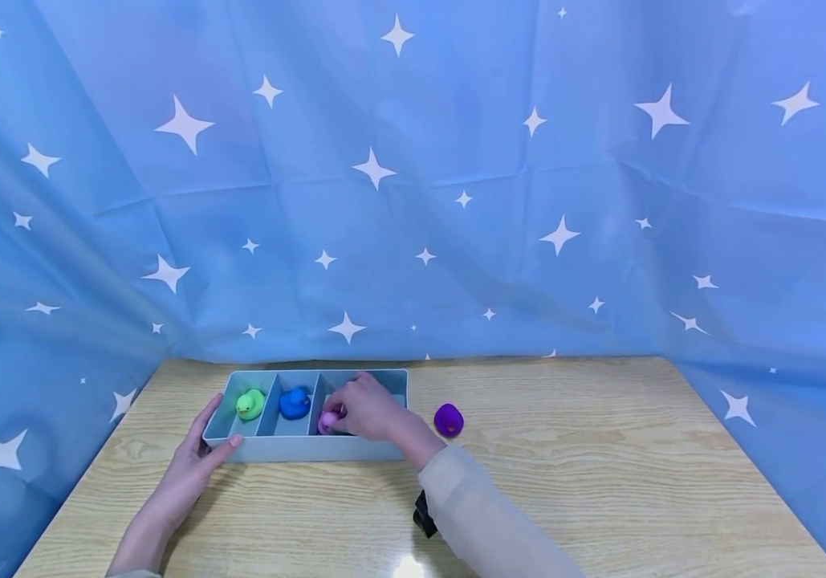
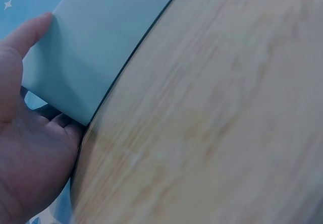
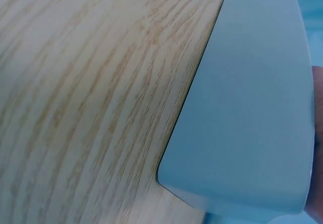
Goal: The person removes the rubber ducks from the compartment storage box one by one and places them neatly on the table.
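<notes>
A pale blue tray (image 1: 355,449) with three compartments sits at the back left of the wooden table (image 1: 600,482). A green duck (image 1: 250,404) lies in its left compartment and a blue duck (image 1: 295,403) in the middle one. My right hand (image 1: 338,416) reaches into the right compartment and pinches a pink duck (image 1: 326,422). My left hand (image 1: 213,435) rests against the tray's front left corner, thumb on the front wall, fingers straight along the end wall. In the left wrist view the left hand (image 2: 30,153) brackets the tray (image 2: 91,52). The right wrist view shows only the tray's wall (image 3: 247,133).
A purple duck (image 1: 449,420) sits on the table just right of the tray. A blue cloth with white stars (image 1: 456,201) hangs behind and along both sides. The table's wood grain fills the left wrist view (image 2: 227,113) and the right wrist view (image 3: 86,93).
</notes>
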The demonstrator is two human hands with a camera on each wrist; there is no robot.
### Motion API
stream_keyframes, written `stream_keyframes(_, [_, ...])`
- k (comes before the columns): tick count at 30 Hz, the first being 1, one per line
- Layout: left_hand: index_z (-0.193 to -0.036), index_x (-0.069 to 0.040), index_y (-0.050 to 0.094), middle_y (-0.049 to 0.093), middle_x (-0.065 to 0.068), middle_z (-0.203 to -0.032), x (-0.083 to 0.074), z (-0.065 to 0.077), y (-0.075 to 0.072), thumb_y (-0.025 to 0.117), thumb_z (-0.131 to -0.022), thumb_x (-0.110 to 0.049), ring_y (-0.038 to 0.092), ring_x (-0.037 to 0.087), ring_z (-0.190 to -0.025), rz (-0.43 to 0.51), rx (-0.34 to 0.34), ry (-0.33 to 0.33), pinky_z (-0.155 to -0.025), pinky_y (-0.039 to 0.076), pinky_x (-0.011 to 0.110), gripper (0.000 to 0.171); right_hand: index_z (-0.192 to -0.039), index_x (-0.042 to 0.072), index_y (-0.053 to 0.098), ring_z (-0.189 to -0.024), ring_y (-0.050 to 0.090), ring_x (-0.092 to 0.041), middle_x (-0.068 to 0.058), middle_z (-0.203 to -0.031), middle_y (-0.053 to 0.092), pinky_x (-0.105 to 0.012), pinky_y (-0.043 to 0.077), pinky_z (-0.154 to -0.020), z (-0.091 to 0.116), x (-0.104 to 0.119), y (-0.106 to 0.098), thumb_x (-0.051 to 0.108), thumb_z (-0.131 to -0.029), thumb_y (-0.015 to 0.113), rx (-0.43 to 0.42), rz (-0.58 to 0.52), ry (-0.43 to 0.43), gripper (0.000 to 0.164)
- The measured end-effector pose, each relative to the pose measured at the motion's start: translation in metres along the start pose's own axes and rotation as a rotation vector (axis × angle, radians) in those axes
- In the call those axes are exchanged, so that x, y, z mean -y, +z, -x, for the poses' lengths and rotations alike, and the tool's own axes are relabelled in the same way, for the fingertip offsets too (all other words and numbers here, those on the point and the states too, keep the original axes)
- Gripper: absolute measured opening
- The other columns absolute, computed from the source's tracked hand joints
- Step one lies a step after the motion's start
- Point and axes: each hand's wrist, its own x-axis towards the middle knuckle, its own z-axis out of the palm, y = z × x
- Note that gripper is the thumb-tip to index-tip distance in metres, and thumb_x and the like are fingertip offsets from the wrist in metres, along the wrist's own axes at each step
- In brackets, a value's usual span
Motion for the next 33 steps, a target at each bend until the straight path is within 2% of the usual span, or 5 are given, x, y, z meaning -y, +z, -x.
stream_keyframes(5, [-0.166, -0.031, -0.005, -0.012, 0.022, -0.169, -0.002, -0.001, 0.001, 0.062, -0.104, -0.033, -0.003, 0.049, -0.152, 0.008, -0.007, 0.001, -0.119, 0.012, 0.062, 0.091, -0.108, 0.016, 0.082, -0.080, 0.058, -0.003, 0.011, -0.091, 0.074, -0.026, 0.044, -0.095, 0.002, -0.001, -0.002, 0.027, -0.095, 0.077, -0.034, 0.009, -0.022, 0.018])
stream_keyframes(12, [-0.166, -0.029, -0.005, -0.012, 0.022, -0.169, -0.005, -0.001, 0.003, 0.063, -0.104, -0.031, -0.005, 0.048, -0.152, 0.020, -0.009, 0.011, -0.119, 0.009, 0.062, 0.091, -0.113, 0.015, 0.080, -0.091, 0.060, -0.010, 0.005, -0.101, 0.074, -0.022, 0.048, -0.084, 0.007, 0.002, -0.010, 0.028, -0.095, 0.076, -0.054, 0.046, -0.039, 0.022])
stream_keyframes(19, [-0.166, -0.029, -0.004, -0.012, 0.022, -0.169, -0.004, -0.001, 0.002, 0.063, -0.104, -0.032, -0.005, 0.047, -0.153, 0.018, -0.011, 0.004, -0.120, 0.009, 0.062, 0.091, -0.121, 0.013, 0.076, -0.096, 0.060, -0.009, 0.007, -0.107, 0.071, -0.019, 0.050, -0.080, 0.020, 0.002, -0.022, 0.029, -0.094, 0.078, -0.093, -0.221, 0.042, 0.031])
stream_keyframes(28, [-0.167, -0.029, -0.002, -0.009, 0.021, -0.169, -0.001, 0.001, -0.001, 0.062, -0.105, -0.032, -0.001, 0.047, -0.153, 0.008, -0.005, 0.008, -0.102, 0.027, 0.006, 0.089, -0.120, 0.013, 0.077, -0.095, 0.062, -0.020, 0.010, -0.098, 0.068, -0.028, 0.048, -0.079, 0.036, -0.008, -0.038, 0.026, -0.092, 0.081, -0.179, -0.372, 0.045, 0.032])
stream_keyframes(33, [-0.166, -0.028, -0.003, -0.011, 0.022, -0.169, -0.002, 0.001, 0.000, 0.062, -0.105, -0.031, -0.002, 0.048, -0.152, 0.020, -0.003, 0.003, -0.122, 0.015, 0.052, 0.089, -0.117, 0.011, 0.077, -0.094, 0.064, -0.020, 0.006, -0.102, 0.071, -0.031, 0.049, -0.081, 0.049, -0.015, -0.044, 0.022, -0.091, 0.082, -0.216, -0.388, 0.036, 0.029])
